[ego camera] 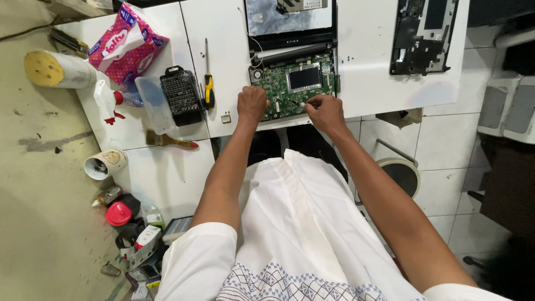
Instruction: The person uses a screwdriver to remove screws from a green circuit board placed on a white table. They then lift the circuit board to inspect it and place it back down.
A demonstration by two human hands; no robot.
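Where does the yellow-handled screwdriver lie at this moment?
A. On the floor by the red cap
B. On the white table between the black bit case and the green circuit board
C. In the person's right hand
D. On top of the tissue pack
B: the yellow-handled screwdriver lies on the white table, right of the black bit case and left of the green circuit board, in neither hand.

White short-sleeved garment, bare forearms, grey-blue geometric embroidered band across the lower hem
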